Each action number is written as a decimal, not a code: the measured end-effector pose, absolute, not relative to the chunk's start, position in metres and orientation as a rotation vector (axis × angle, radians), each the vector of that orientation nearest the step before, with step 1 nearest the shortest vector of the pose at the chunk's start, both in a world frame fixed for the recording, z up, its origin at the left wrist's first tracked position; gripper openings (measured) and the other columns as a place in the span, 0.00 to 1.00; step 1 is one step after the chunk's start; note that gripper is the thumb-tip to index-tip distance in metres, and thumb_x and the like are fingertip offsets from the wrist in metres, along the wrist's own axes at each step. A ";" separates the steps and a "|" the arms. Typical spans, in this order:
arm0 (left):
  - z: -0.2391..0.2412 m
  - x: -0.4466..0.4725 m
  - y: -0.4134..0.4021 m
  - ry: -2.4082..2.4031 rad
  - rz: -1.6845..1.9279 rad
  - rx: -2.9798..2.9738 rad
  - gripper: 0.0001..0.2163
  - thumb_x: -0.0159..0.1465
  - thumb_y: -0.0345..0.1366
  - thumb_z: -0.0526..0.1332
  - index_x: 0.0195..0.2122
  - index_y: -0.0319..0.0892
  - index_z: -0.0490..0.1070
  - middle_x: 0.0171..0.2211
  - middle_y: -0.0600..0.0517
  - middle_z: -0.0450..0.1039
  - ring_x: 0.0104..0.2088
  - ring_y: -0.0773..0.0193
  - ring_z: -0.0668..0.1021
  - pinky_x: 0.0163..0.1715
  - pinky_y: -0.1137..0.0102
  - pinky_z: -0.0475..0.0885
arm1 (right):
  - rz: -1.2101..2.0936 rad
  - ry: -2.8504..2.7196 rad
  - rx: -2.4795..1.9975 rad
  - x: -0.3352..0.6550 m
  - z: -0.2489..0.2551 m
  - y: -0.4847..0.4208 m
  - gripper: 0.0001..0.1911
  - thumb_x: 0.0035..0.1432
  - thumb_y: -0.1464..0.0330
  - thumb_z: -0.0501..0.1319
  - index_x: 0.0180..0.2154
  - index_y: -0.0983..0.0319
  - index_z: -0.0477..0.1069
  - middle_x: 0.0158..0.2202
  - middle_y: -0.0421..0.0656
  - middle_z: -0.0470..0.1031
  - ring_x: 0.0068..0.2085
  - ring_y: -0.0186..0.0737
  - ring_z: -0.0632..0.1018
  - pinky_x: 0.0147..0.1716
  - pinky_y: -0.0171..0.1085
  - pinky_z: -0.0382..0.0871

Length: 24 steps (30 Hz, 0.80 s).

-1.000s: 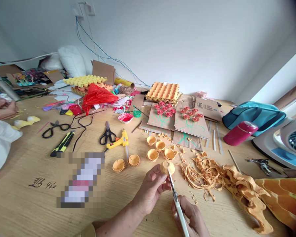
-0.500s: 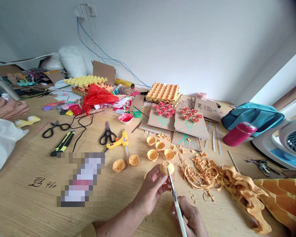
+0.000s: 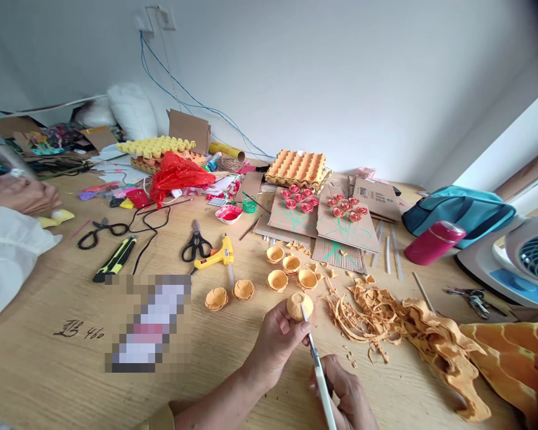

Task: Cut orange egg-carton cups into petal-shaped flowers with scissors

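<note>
My left hand (image 3: 275, 340) is closed on a small orange egg-carton cup (image 3: 299, 303), its rounded base turned up. My right hand (image 3: 343, 391) grips white-handled scissors (image 3: 316, 358), whose blades point up at the cup and meet its near side. Whether the blades are apart is hard to see. Just beyond my hands are several cut cups with petal-like rims, among them one cup (image 3: 277, 280) close behind the held piece. To the left sit two more, including this scalloped cup (image 3: 216, 298). Curly orange trimmings (image 3: 354, 316) lie right of the held cup.
A yellow glue gun (image 3: 215, 255), black scissors (image 3: 196, 242) and a utility knife (image 3: 115, 260) lie left. Red flowers stand on cardboard (image 3: 293, 218) behind. A pink bottle (image 3: 434, 243) and a fan (image 3: 520, 257) are right. Another person's hands (image 3: 20, 194) are far left.
My left hand has shifted the cup slightly left, and the scissor tips have moved left with it. The other person's hands and sleeve have moved a little right.
</note>
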State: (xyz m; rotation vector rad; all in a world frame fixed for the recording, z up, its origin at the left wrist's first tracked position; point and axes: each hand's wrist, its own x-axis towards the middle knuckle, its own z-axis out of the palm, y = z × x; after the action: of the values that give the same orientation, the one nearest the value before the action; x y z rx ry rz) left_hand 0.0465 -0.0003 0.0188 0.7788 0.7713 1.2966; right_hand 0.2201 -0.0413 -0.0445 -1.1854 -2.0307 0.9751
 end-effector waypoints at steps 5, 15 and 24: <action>0.017 0.047 0.000 0.794 1.300 0.792 0.11 0.56 0.39 0.69 0.31 0.40 0.70 0.26 0.57 0.64 0.27 0.70 0.65 0.27 0.75 0.67 | 0.991 -2.030 -1.171 0.219 -0.040 -0.043 0.17 0.68 0.59 0.54 0.27 0.60 0.62 0.27 0.39 0.64 0.29 0.37 0.68 0.29 0.34 0.64; 0.021 0.043 0.000 0.680 1.291 0.734 0.13 0.57 0.42 0.71 0.33 0.39 0.72 0.29 0.54 0.70 0.28 0.69 0.70 0.30 0.73 0.69 | 0.978 -1.946 -1.205 0.216 -0.036 -0.040 0.19 0.67 0.58 0.56 0.26 0.59 0.62 0.25 0.39 0.63 0.29 0.38 0.67 0.29 0.34 0.62; 0.019 0.031 0.009 0.591 1.368 0.567 0.10 0.59 0.39 0.70 0.33 0.38 0.73 0.27 0.54 0.70 0.27 0.71 0.70 0.30 0.74 0.70 | 1.207 -1.911 -1.165 0.212 -0.022 -0.039 0.17 0.65 0.56 0.57 0.29 0.60 0.66 0.27 0.41 0.68 0.30 0.39 0.69 0.30 0.36 0.64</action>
State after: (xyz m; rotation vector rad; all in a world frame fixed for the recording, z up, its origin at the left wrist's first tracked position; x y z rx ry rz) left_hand 0.0313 0.0085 0.0193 0.5671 0.5912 1.3678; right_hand 0.2122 -0.0393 -0.0222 -1.1647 -1.9109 1.2068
